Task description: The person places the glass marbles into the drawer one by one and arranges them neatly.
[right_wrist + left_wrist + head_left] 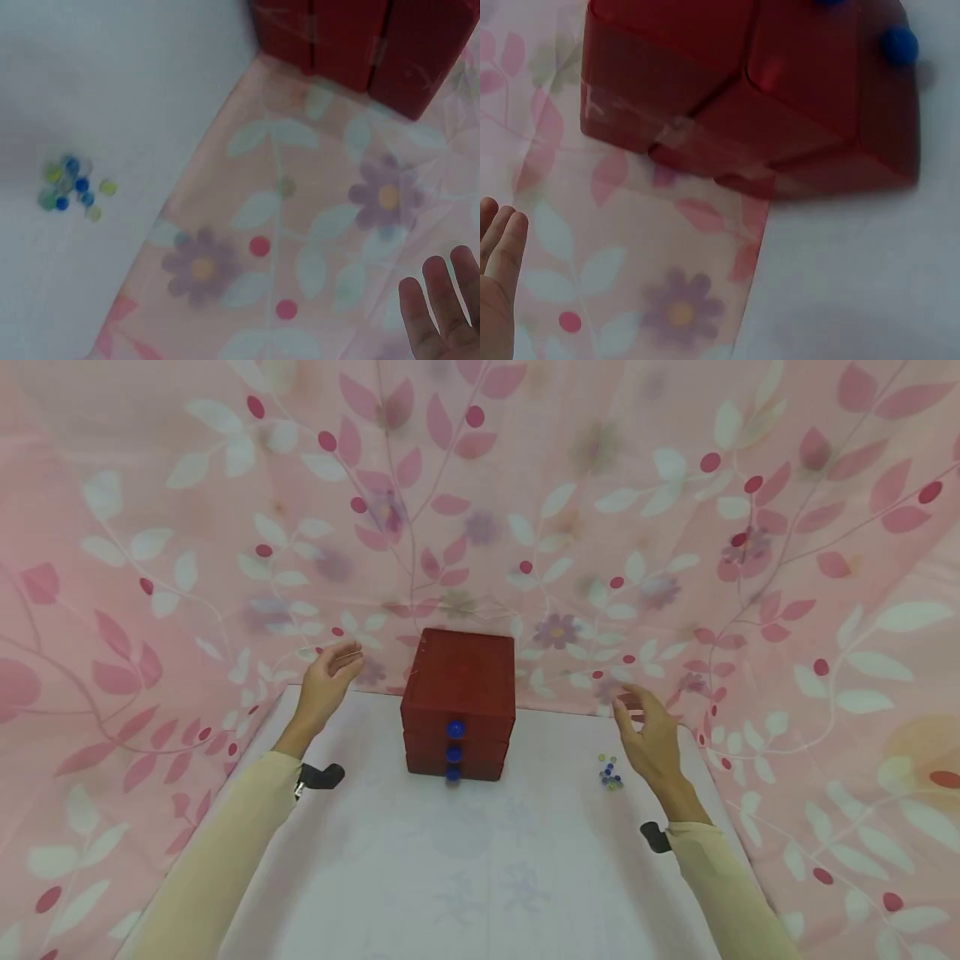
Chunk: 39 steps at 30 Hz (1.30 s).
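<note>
A dark red box of three stacked drawers stands at the back middle of the white table, a blue round knob on each drawer front. To its left my left hand is held in the air, fingers loosely bent and holding nothing; its fingers show at the edge of the left wrist view. On the other side my right hand hovers, relaxed, with nothing in it. Just left of that hand, a small cluster of blue, clear and yellow-green glass marbles lies on the table. All drawers look closed.
The white table reaches from the box toward me. Pink floral cloth hangs behind it and along both sides. A black wrist-camera mount sticks out from the left sleeve, another from the right.
</note>
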Each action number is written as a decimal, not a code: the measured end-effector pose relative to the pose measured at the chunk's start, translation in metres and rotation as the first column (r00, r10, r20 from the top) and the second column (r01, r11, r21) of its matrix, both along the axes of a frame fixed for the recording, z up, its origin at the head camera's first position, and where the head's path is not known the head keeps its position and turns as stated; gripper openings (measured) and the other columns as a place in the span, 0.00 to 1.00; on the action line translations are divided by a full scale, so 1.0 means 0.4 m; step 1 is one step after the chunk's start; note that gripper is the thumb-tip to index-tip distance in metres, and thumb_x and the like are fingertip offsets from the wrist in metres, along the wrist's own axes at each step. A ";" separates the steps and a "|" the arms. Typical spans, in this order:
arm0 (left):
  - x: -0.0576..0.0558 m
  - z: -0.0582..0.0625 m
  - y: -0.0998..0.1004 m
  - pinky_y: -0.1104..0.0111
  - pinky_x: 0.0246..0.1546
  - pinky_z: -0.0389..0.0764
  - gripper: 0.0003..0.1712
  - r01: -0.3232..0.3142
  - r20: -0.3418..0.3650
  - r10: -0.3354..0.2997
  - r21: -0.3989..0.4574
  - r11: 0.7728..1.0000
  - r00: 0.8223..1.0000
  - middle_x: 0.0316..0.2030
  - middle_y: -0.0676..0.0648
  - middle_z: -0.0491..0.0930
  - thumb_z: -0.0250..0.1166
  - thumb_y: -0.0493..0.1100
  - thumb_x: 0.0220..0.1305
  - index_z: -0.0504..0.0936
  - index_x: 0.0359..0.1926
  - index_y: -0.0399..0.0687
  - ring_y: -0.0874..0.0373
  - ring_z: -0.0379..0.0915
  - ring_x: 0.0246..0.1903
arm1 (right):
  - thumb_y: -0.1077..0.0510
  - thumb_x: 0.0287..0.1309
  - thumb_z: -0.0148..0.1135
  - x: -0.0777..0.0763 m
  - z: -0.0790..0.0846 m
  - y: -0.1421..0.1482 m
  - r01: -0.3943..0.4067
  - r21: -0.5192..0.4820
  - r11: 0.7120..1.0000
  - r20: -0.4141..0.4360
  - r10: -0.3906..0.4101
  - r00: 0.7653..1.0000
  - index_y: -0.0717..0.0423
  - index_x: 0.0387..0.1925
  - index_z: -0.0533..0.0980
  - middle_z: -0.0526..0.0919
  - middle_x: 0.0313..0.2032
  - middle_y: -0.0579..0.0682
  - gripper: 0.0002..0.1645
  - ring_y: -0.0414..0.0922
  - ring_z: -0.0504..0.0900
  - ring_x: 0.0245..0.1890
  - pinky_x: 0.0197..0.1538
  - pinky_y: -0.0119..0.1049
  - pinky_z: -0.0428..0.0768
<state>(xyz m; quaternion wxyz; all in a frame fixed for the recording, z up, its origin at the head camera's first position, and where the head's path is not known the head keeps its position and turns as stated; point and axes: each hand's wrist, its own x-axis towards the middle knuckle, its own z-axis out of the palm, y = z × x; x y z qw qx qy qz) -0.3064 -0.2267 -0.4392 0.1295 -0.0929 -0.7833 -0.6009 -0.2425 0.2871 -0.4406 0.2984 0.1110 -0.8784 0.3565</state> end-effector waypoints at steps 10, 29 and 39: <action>-0.025 0.025 0.160 0.67 0.58 0.77 0.29 0.165 -0.053 -0.157 0.209 0.964 0.986 0.63 0.28 0.67 0.60 0.27 0.65 0.65 0.66 0.28 0.36 0.62 0.65 | 0.49 0.71 0.54 0.006 -0.038 -0.160 -0.132 -0.064 0.989 0.086 0.138 0.987 0.53 0.54 0.77 0.87 0.38 0.48 0.18 0.47 0.84 0.38 0.40 0.44 0.85; -0.039 -0.045 0.195 0.48 0.70 0.55 0.37 0.289 -0.085 -0.277 0.306 0.907 0.957 0.66 0.24 0.58 0.61 0.23 0.62 0.56 0.69 0.24 0.34 0.53 0.68 | 0.50 0.71 0.53 0.042 -0.153 -0.230 -0.147 -0.201 0.968 0.194 0.187 0.963 0.50 0.50 0.79 0.87 0.31 0.44 0.14 0.41 0.85 0.32 0.36 0.37 0.86; -0.030 -0.046 0.191 0.48 0.71 0.52 0.38 0.301 -0.101 -0.284 0.336 0.892 0.954 0.67 0.23 0.55 0.59 0.22 0.63 0.52 0.70 0.22 0.33 0.50 0.69 | 0.52 0.71 0.54 0.052 -0.170 -0.285 -0.180 -0.280 0.943 0.242 0.251 0.937 0.47 0.45 0.81 0.87 0.30 0.43 0.10 0.44 0.86 0.30 0.31 0.37 0.85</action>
